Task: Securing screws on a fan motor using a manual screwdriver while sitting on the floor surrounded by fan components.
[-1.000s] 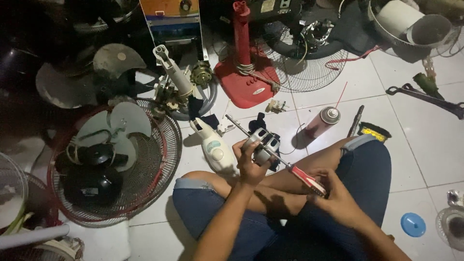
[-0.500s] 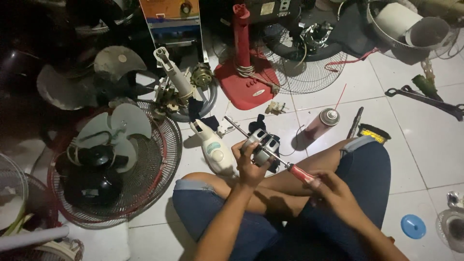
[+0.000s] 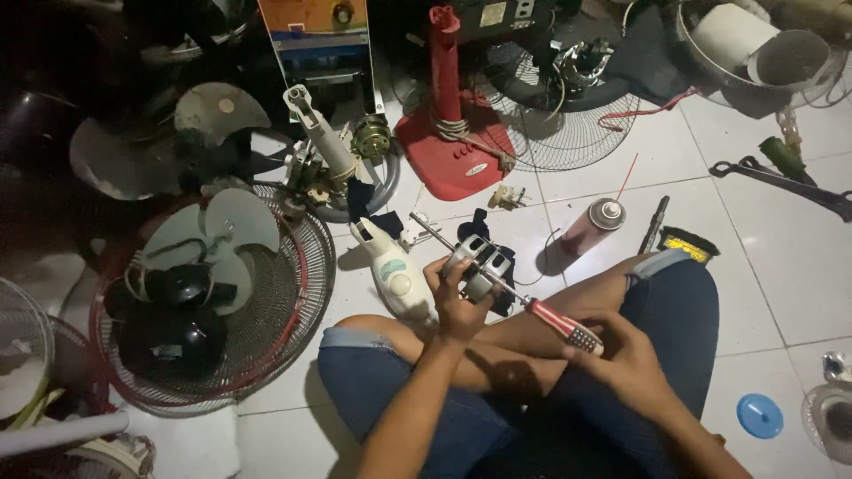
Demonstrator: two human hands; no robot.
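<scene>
Left hand (image 3: 457,302) fingers grip a small fan motor (image 3: 479,262) above the knees; right hand (image 3: 621,359) clasps a red-handled screwdriver (image 3: 559,326), shaft across it; motor apparently stripped, casing (image 3: 395,275) beside on the floor.

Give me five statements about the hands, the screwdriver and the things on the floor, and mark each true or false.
1. The left hand grips the small fan motor. True.
2. The right hand holds a hammer. False: it holds a red-handled screwdriver, whose shaft runs across the motor.
3. The spray can lies on the tiled floor, beyond the person's knee. True.
4. The red fan base rests in the person's lap. False: it stands on the floor, well beyond the hands.
5. The blue cap lies on the floor to the person's right. True.
</scene>
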